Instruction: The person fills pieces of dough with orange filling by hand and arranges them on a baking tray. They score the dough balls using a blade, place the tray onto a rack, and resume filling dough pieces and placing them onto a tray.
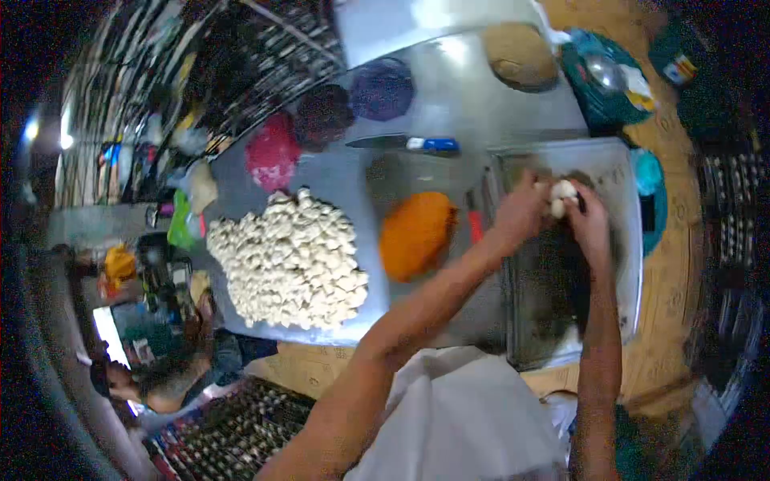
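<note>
Over a pale rectangular tub at the right of the table, my two hands come together around a few small round white pieces that look like mushrooms. My left hand is closed at their left side, its fingertips blurred. On the other side, my right hand grips them between thumb and fingers. The tub's inside looks dark and murky. A large pile of similar white pieces covers the table's left part. Between pile and tub lies an orange cloth-like bundle.
A knife with a blue and white handle lies behind the bundle, and a red-handled tool beside the tub. Pink, dark, purple and tan round items line the back. Another person is at the left.
</note>
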Tool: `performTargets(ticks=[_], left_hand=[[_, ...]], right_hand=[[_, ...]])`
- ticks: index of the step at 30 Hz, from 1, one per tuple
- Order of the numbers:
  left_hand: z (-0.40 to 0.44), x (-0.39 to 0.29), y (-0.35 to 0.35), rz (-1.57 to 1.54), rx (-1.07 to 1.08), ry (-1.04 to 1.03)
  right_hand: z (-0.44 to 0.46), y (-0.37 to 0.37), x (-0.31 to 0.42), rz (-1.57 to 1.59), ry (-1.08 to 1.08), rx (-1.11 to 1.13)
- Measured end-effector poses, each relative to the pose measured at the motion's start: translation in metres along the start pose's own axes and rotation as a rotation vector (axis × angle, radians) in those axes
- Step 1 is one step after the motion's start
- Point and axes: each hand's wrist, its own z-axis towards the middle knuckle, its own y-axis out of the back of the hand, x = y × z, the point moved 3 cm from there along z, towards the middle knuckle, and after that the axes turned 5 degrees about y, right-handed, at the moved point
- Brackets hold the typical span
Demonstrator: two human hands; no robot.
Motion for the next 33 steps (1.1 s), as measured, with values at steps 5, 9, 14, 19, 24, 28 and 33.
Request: performTargets(ticks=[5, 9, 14, 19, 24, 28, 33], left_hand=[[-0.046, -0.009, 0.072, -0.034, -0.174, 0.058], [-0.137, 0.113, 0.167, -0.036, -0.356, 0.319], [-0.234, 0.21, 0.275, 0.763, -0.109, 0.471], [-0.233, 0.304, 0.279, 0.029, -0.14, 0.647], [-0.257, 0.238, 0.3, 0.04, -0.564, 0.06], [-0.246, 0.293, 0.283, 0.409, 0.051, 0.224], [-0.303, 0.222, 0.275, 0.044, -0.437, 0.221]], right_hand=[[-0.044, 0.015, 0.027, -0.135, 0.012, -0.251], [-0.127, -0.003, 0.021, 0.034, -0.198, -0.337], [-0.215, -0.1, 0.101, 0.023, -0.331, -0.202], [-0.244, -0.205, 0.167, 0.004, -0.156, 0.065], [-0.221, -0.249, 0.175, -0.203, 0.052, 0.021], [-0.194, -0.267, 0.171, -0.306, 0.329, -0.18], [-0.184, -0.276, 0.152, -0.417, 0.36, -0.014]])
